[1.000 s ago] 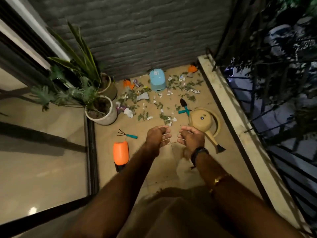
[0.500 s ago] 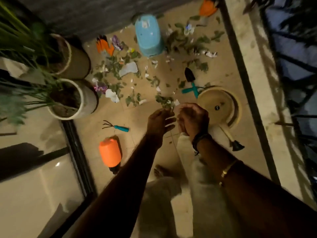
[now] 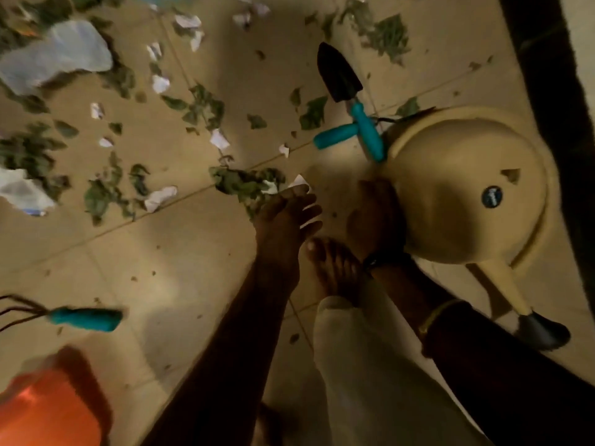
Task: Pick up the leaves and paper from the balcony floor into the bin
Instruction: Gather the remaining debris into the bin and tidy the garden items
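The left hand [image 3: 286, 217] reaches down with fingers spread, empty, just near of a clump of leaves [image 3: 244, 185] and a white paper scrap [image 3: 299, 181] on the tiled floor [image 3: 180, 259]. The right hand [image 3: 373, 217] hangs beside the yellow watering can [image 3: 457, 194]; its grip is too blurred to tell. More leaves and paper lie far left.

green leaves [image 3: 244, 185], white paper scraps [image 3: 160, 197], yellow watering can [image 3: 450, 201], teal-handled black trowel [image 3: 341, 75], orange container [image 3: 48, 410]
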{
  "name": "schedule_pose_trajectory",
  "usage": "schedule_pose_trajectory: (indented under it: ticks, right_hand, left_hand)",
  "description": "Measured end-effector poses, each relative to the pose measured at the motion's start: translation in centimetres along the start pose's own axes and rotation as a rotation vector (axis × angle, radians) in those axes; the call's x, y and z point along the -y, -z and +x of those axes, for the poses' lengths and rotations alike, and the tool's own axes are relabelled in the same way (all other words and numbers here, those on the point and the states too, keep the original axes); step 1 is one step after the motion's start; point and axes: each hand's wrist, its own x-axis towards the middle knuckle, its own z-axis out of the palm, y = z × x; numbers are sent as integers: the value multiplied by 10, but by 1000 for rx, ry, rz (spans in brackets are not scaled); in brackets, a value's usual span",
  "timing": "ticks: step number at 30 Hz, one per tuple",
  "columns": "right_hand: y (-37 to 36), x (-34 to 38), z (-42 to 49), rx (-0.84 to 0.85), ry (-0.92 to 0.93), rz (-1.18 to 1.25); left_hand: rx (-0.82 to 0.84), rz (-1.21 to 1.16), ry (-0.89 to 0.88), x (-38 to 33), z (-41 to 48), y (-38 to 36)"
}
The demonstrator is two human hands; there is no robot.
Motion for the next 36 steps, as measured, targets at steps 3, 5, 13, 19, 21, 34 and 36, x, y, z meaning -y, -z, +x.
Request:
schedule_pose_trajectory:
  ticks: [3,5,13,19,21,34,36]
  right_hand:
    - [-25,-18,4,-121,43,-148]
    - [-39,-30,7,-212,56,-164]
    - [-16,-31,16,-582,121,189]
    - [58,20,48,-556,83,551]
    - [63,30,61,-524,81,542]
    - [78,-6,161,-240,-338,-7]
    - [81,-8,166,-268,-359,25]
  left_hand:
    - [30,-42,-17,17,30,-4]
    - [69,-73,-20,22,45,-9]
    - [161,-14,-143,-4,86,-48]
    - [312,187,-37,-18,78,-75]
    - [287,50,12,-23,80,-74]
    - [216,-451,55,-42,106,-26]
    - [213,-458,49,-41,106,-19]
